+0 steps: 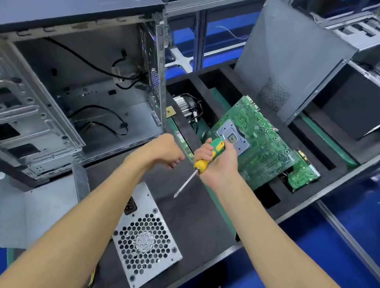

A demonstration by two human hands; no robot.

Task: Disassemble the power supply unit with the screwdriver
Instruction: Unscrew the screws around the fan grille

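Note:
The power supply unit [144, 237] lies on the dark mat near the front edge, its silver honeycomb fan grille facing up and yellow wires showing at its left. My right hand [217, 162] grips a green and yellow screwdriver [205, 160] by the handle, the metal tip pointing down-left toward the unit, a short way above it. My left hand [166, 151] hovers just left of the screwdriver with its fingers curled; whether it holds anything is hidden.
An open, emptied computer case [57, 90] stands at the back left. A green motherboard [258, 140] leans in a black foam tray [341, 151] to the right, with a cooler [186, 106] behind it. A grey side panel [290, 56] leans at the right.

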